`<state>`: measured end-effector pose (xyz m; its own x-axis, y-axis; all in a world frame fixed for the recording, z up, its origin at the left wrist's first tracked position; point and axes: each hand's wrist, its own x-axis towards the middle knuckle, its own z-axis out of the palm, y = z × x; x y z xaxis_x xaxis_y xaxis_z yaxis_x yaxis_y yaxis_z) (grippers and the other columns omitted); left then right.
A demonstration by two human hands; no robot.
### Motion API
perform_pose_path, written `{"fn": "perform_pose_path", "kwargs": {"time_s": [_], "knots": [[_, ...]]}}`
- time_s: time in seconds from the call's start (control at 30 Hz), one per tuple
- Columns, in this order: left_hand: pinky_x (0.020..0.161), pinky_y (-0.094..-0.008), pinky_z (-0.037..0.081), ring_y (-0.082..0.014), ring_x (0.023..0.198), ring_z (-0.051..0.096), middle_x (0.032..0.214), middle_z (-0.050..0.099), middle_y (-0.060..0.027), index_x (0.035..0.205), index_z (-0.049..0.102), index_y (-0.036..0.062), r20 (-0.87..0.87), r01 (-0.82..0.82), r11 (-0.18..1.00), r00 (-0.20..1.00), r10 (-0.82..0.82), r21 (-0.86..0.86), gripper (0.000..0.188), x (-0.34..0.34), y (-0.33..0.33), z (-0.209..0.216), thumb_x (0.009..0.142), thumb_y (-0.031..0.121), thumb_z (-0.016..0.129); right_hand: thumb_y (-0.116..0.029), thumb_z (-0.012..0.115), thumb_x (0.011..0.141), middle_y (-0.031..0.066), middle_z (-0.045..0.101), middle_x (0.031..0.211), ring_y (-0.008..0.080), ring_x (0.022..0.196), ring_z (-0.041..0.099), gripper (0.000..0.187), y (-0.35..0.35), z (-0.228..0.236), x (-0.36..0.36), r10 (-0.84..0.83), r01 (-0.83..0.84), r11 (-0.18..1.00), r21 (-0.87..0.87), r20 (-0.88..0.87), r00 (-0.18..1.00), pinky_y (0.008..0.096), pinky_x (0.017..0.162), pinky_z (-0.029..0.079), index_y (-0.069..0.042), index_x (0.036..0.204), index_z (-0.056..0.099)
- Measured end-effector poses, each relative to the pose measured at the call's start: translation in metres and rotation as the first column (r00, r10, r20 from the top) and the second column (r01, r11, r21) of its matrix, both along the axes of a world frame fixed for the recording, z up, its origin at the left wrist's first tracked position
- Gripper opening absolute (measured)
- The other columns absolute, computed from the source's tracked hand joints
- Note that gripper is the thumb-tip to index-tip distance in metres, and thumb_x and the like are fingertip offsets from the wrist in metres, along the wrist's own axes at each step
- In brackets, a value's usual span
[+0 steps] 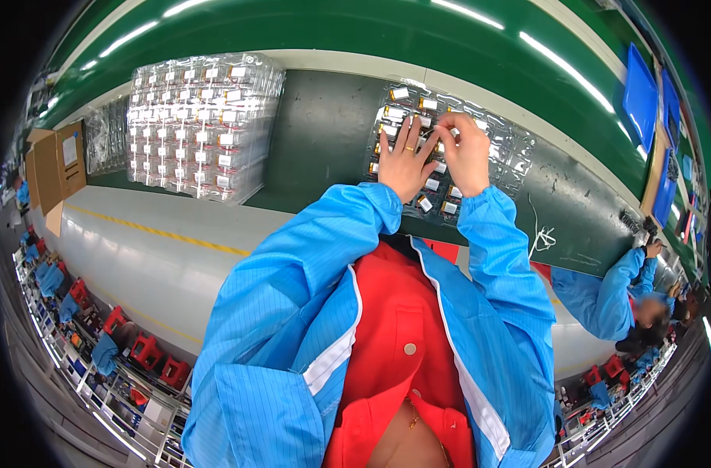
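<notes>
A clear plastic tray [511,160] of several small silver pouch cells lies on the dark green bench mat. My left hand [405,160], a ring on one finger, rests flat on the tray with fingers spread over the cells. My right hand [465,152] is beside it, fingertips pinched on one small silver cell [443,134] near the tray's middle. Both sleeves are blue and reach in from below.
A tall stack of clear trays [203,125] filled with cells stands at the left of the mat. A cardboard box [59,164] sits further left. A green conveyor belt [387,31] runs behind. Another person in blue [613,292] works at the right.
</notes>
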<state>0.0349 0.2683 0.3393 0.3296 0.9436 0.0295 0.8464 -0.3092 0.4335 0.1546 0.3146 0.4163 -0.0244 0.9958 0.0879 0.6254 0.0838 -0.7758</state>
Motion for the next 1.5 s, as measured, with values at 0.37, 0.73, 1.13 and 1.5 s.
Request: {"fn": "perform_pose_path", "kwargs": {"time_s": [0.37, 0.73, 1.13, 1.5], "knots": [[0.104, -0.0598, 0.015, -0.0261, 0.138, 0.012, 0.148, 0.021, -0.0098, 0.142, 0.028, 0.0252, -0.136, 0.037, 0.998, 0.990, -0.042, -0.041, 0.059, -0.002, 0.003, -0.004, 0.088, 0.045, 0.044, 0.000, 0.061, 0.078, 0.0124, 0.064, 0.083, 0.0274, 0.072, 0.063, 0.008, -0.050, 0.037, -0.003, 0.327, -0.324, 0.945, -0.041, 0.081, 0.942, 0.0334, 0.064, 0.049, -0.002, 0.086, 0.061], [0.103, -0.0621, 0.017, -0.0283, 0.138, 0.013, 0.147, 0.021, -0.0147, 0.140, 0.029, 0.0307, -0.098, 0.106, 0.994, 0.989, -0.109, -0.033, 0.060, -0.015, -0.017, 0.012, 0.086, 0.041, 0.052, 0.000, 0.057, 0.084, 0.0073, 0.068, 0.087, 0.0115, 0.076, 0.062, 0.005, -0.058, 0.046, 0.005, -0.083, 0.070, 0.990, -0.120, -0.109, 0.991, 0.0252, 0.071, 0.049, 0.001, 0.088, 0.059], [0.101, -0.0627, 0.020, -0.0267, 0.136, 0.019, 0.147, 0.022, -0.0116, 0.141, 0.028, 0.0328, -0.120, 0.133, 0.991, 0.984, -0.135, -0.024, 0.057, -0.021, -0.031, -0.005, 0.088, 0.042, 0.048, 0.008, 0.055, 0.082, 0.0111, 0.067, 0.083, 0.0143, 0.078, 0.063, 0.005, -0.095, 0.081, -0.015, 0.094, -0.096, 0.995, -0.003, -0.132, 0.987, 0.0261, 0.070, 0.050, 0.003, 0.085, 0.056], [0.103, -0.0603, 0.021, -0.0259, 0.136, 0.021, 0.144, 0.029, -0.0060, 0.137, 0.034, 0.0376, -0.118, 0.263, 0.965, 0.957, -0.264, -0.024, 0.056, -0.027, -0.026, -0.004, 0.084, 0.041, 0.055, 0.009, 0.047, 0.087, 0.0161, 0.063, 0.091, 0.0166, 0.080, 0.061, 0.006, -0.125, 0.071, -0.021, -0.226, 0.227, 0.973, -0.046, -0.394, 0.891, 0.0260, 0.070, 0.050, 0.007, 0.090, 0.052]]}}
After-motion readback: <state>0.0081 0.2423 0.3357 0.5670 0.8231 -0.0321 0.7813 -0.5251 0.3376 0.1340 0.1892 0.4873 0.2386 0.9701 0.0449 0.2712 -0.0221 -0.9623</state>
